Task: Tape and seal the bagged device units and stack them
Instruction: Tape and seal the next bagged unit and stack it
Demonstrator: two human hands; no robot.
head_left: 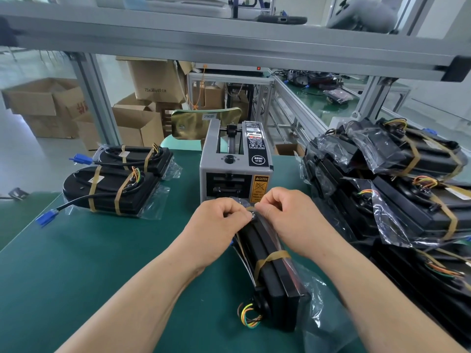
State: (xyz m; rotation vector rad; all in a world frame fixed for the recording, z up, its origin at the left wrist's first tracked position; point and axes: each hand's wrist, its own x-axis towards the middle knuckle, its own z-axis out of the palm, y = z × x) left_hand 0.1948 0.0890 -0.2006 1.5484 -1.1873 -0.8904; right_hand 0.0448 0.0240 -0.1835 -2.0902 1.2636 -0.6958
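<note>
A black device unit [270,273] in a clear plastic bag stands on edge on the green mat, one brown tape band around its middle and coloured wires at its near end. My left hand [219,220] and my right hand [285,212] pinch a strip of brown tape [251,208] against the unit's far end. Right behind the hands stands the grey tape dispenser [235,161]. Two taped, bagged units [114,189] lie stacked at the left. A pile of bagged units [397,189] fills the right side.
Blue connectors [46,218] on black cables stick out from the left units. The green mat [102,263] covers the bench. An aluminium frame shelf [229,44] crosses overhead. Cardboard boxes [46,105] stand on the floor behind.
</note>
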